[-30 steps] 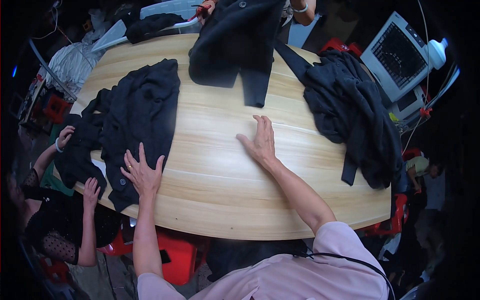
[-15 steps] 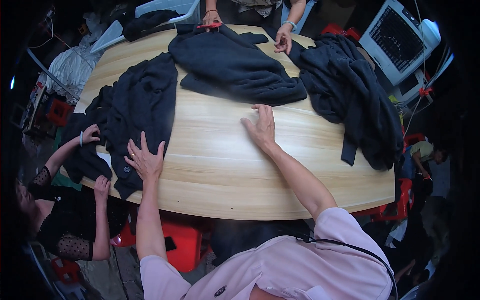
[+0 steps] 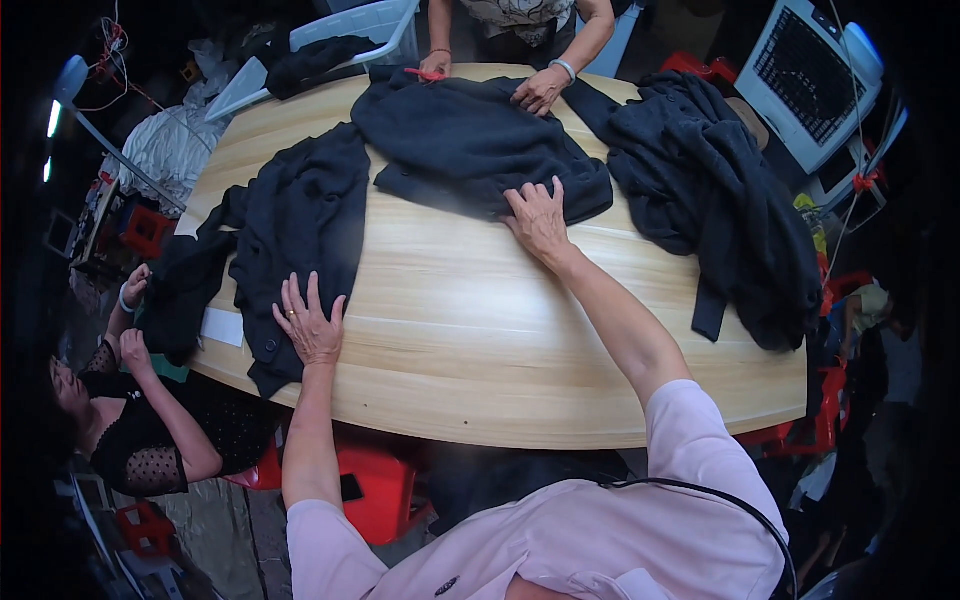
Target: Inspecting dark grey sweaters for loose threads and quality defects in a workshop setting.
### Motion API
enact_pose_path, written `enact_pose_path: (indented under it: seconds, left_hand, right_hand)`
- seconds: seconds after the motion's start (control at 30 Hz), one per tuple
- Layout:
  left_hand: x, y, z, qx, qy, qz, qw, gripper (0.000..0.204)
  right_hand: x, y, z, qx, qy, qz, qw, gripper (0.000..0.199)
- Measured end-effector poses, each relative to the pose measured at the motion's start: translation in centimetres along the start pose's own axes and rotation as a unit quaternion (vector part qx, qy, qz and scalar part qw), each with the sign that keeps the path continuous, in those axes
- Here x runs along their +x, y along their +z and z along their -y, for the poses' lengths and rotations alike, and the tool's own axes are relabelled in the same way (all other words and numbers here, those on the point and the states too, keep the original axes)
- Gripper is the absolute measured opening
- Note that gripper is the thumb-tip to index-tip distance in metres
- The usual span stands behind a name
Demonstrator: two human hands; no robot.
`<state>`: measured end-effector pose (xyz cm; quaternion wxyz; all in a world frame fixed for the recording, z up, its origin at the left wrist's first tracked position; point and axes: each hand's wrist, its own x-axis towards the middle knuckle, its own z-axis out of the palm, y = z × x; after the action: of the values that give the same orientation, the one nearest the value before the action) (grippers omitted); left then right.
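My left hand (image 3: 312,322) lies with its fingers spread on the near right edge of a dark coat-like garment (image 3: 300,200) at the left of the table. A button shows on that garment beside the hand. My right hand (image 3: 540,222) reaches to the near edge of a second dark garment (image 3: 470,140) in the middle. Its fingers are apart and rest on the cloth. Across the table a person's hand (image 3: 540,90) presses on the same middle garment. That person's other hand holds a small red tool (image 3: 428,75), its kind unclear.
More dark garments (image 3: 700,170) are heaped at the right of the wooden table (image 3: 480,340). A plastic crate (image 3: 400,40) with dark cloth stands at the far left. At the left a seated person handles dark cloth (image 3: 185,290). Red stools (image 3: 370,490) stand below the near edge.
My right hand has moved from the bare table onto the middle garment. The far person's hand has come down on it too. The left person has drawn the dark cloth away from the left garment.
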<state>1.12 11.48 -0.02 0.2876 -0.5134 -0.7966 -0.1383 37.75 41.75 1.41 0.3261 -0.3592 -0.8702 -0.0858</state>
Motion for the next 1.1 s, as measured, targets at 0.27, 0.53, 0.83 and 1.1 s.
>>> enact_pose_path:
  seconds: [0.27, 0.53, 0.83, 1.1]
  left_hand:
    - [4.0, 0.7, -11.6, -0.26, 0.162, 0.102, 0.946, 0.07]
    - [12.3, 6.9, -22.3, -0.256, 0.047, 0.155, 0.953, 0.07]
    - [10.8, 5.1, -19.6, -0.221, 0.177, -0.054, 0.958, 0.033]
    - [5.6, -3.3, -13.0, -0.238, 0.182, -0.082, 0.951, 0.028]
  right_hand:
    - [-2.2, -3.5, -1.7, 0.077, -0.03, -0.006, 0.997, 0.023]
    - [-4.2, -3.1, -3.5, 0.002, 0.017, 0.046, 0.999, 0.064]
    - [-5.5, -3.0, -4.9, 0.045, 0.082, -0.059, 0.994, 0.037]
    - [-5.4, -3.2, -5.3, 0.058, 0.068, -0.13, 0.987, 0.023]
